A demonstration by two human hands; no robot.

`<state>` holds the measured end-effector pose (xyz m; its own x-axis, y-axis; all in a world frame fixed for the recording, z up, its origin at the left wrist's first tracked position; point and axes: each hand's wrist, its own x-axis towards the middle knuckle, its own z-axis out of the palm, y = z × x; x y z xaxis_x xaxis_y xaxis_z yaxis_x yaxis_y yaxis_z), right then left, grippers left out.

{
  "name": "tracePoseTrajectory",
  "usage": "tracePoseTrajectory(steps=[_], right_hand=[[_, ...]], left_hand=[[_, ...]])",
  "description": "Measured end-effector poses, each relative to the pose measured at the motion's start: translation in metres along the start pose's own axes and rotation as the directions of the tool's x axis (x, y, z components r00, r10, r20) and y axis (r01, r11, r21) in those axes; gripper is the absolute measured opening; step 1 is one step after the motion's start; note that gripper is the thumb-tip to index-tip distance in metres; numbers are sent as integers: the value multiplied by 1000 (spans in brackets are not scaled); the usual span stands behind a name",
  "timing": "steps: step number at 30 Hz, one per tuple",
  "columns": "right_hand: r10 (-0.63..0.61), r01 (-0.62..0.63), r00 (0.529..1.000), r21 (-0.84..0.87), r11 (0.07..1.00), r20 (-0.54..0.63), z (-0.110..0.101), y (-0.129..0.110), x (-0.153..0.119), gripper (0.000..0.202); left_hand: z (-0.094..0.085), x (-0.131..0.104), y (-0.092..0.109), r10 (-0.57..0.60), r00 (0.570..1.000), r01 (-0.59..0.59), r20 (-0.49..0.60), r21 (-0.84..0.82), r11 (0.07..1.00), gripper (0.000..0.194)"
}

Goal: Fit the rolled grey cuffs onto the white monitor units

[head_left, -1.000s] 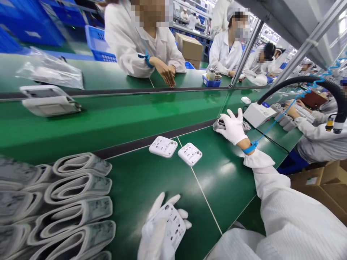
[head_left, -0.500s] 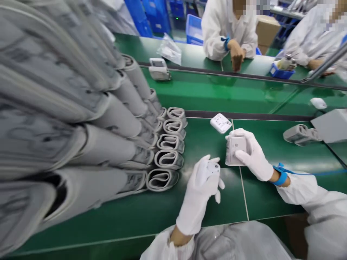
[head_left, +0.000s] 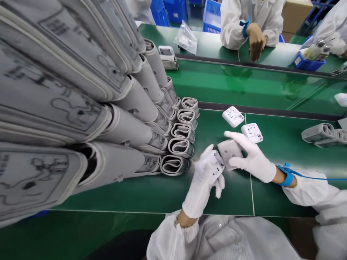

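Observation:
White gloves cover both hands. My left hand (head_left: 204,173) holds a white plastic device (head_left: 216,164), its marked face turned up and right. In my right hand (head_left: 253,157) is a folded grey cuff (head_left: 230,153), gripped between thumb and fingers, its left edge against or very near the device. Two more white devices lie on the green table just beyond: one (head_left: 233,116) farther left, the other (head_left: 252,133) close behind my right fingers. A blue strap (head_left: 287,177) circles my right wrist.
Rolled grey cuffs (head_left: 124,159) are stacked high at the left. More rolls (head_left: 320,133) lie at the right. Beyond a dark rail (head_left: 271,112) runs a green belt (head_left: 211,81) with a grey-white device (head_left: 168,57) on it. A co-worker's hands (head_left: 256,41) are across the belt.
A second white device now lies near my right hand. The cuff and the left-hand device have come together, the cuff tilting. The camera view has shifted.

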<state>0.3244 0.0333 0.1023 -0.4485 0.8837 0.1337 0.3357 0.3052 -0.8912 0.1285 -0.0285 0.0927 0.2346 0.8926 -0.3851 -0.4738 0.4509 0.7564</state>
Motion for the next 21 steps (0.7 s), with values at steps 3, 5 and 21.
tracePoseTrajectory(steps=[3, 5, 21], right_hand=[[42, -30, 983, -71, 997, 176, -1, 0, -1, 124], [49, -24, 948, -85, 996, 314, -3, -2, -4, 148], [-27, 11, 990, 116, 993, 136, 0, -15, -7, 85]], left_hand=[[7, -4, 1, 35, 991, -44, -129, -67, 997, 96], [9, -5, 0, 16, 985, -27, -171, -65, 998, 80], [23, -9, 2, 208, 952, -254, -223, -204, 945, 75]])
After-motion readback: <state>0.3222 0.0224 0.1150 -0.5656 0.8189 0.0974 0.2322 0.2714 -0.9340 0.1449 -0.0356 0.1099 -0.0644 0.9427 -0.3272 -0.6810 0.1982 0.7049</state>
